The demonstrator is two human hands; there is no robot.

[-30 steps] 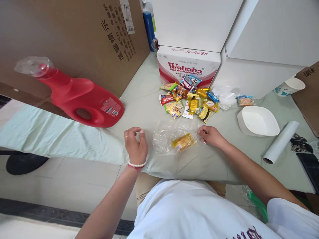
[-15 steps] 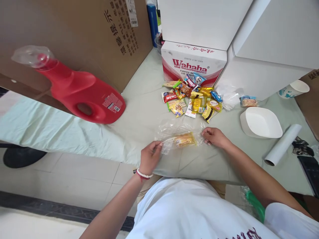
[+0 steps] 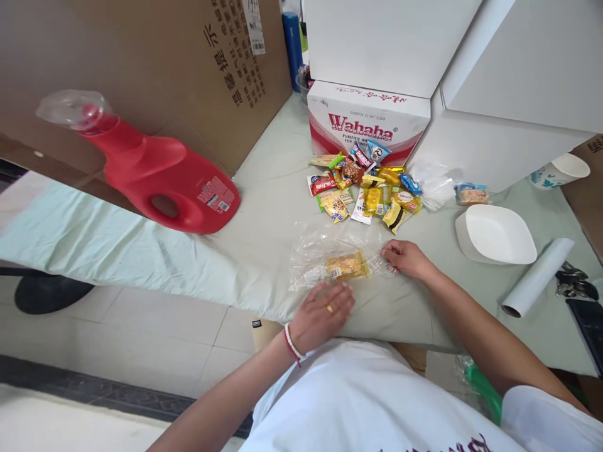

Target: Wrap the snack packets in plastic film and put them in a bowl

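Observation:
A clear plastic bag (image 3: 308,251) lies flat on the cloth-covered table in front of me. Within its outline is a yellow-wrapped snack (image 3: 347,265), which shows through or on the film; I cannot tell which. My right hand (image 3: 406,257) pinches the bag's right edge between thumb and fingers. Held flat with fingers extended, my left hand (image 3: 327,314) is just in front of the snack, by the near edge of the bag, and grips nothing. Beyond the bag sits a pile of small wrapped snacks (image 3: 362,188) in many colours.
A red jug (image 3: 174,182) stands at left before a brown carton (image 3: 155,63). Behind the pile is a Wahaba-style printed box (image 3: 370,119). On the right are a white bowl (image 3: 494,235), a white roll (image 3: 537,276), crumpled plastic (image 3: 436,185) and a paper cup (image 3: 558,171).
My left hand has let go of the bag's left edge and moved right and nearer to me, flattening out. The right hand keeps its hold in the same place.

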